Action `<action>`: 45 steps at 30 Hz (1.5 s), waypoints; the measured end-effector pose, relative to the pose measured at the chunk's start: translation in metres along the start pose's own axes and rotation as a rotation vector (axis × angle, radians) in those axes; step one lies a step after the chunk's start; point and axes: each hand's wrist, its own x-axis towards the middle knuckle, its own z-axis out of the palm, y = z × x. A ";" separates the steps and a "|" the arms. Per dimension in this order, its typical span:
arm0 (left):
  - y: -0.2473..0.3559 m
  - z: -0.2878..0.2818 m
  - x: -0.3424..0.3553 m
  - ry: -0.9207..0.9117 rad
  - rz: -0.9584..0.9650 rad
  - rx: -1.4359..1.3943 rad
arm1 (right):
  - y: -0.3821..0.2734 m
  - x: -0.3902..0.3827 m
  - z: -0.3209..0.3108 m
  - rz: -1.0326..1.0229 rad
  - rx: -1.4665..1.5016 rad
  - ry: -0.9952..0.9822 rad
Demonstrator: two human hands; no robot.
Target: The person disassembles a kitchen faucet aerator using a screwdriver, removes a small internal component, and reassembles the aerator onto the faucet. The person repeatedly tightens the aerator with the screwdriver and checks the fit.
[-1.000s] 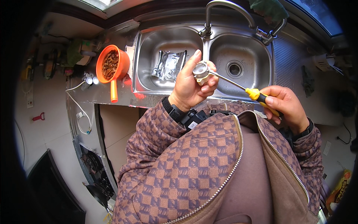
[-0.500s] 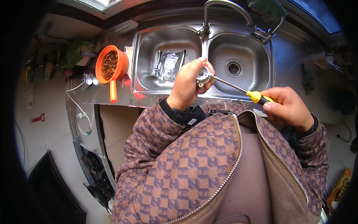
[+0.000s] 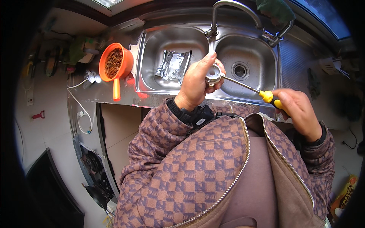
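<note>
My left hand (image 3: 198, 80) is closed around a small round grey metal fitting (image 3: 214, 75) with a ring-shaped face and small lugs, held up over the sink's front edge near the divider. In my right hand (image 3: 298, 110) is a screwdriver (image 3: 266, 95) with a yellow and black handle. Its steel shaft slants up to the left, and the tip meets the right side of the fitting. My fingers hide part of the fitting and the end of the handle. In the left basin lie a shiny silver plastic packet and a chrome metal part (image 3: 162, 64).
A double steel sink (image 3: 207, 95) spans the counter, with a curved faucet (image 3: 237, 4) behind it. An orange ladle-shaped scoop (image 3: 127, 64) full of brown dried pieces stands left of the sink. A white cable (image 3: 81, 110) hangs over the counter's left edge. A green cloth (image 3: 275, 10) drapes at the back right.
The view has shifted slightly. My right hand has turned on the screwdriver handle, its fingers sitting differently. The tip stays at the fitting, which my left hand still grips.
</note>
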 end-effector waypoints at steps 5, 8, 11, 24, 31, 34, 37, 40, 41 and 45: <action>-0.003 -0.001 0.000 -0.010 0.019 0.020 | 0.002 0.001 -0.001 -0.133 -0.198 -0.018; -0.002 -0.003 0.000 -0.020 0.013 0.020 | 0.003 -0.002 0.004 -0.321 -0.347 0.050; -0.003 -0.002 0.000 -0.024 0.015 0.021 | 0.002 -0.004 0.005 -0.360 -0.445 0.108; -0.005 -0.001 -0.001 -0.051 0.027 0.024 | 0.005 -0.001 0.005 -0.276 -0.442 0.028; -0.007 -0.002 0.001 -0.087 0.047 0.011 | 0.006 0.002 -0.001 -0.264 -0.397 0.073; -0.008 -0.004 0.001 -0.098 0.046 -0.069 | 0.005 0.000 -0.005 -0.359 -0.546 0.080; -0.007 -0.009 0.004 -0.215 0.054 -0.198 | 0.005 -0.003 -0.012 -0.352 -0.504 0.082; -0.006 -0.018 0.007 -0.300 -0.012 -0.252 | 0.007 -0.004 -0.021 -0.349 -0.444 0.101; -0.005 -0.021 0.009 -0.355 -0.022 -0.273 | 0.008 -0.004 -0.025 -0.319 -0.409 0.111; -0.009 -0.024 0.010 -0.424 -0.025 -0.297 | 0.014 -0.002 -0.031 -0.260 -0.193 0.132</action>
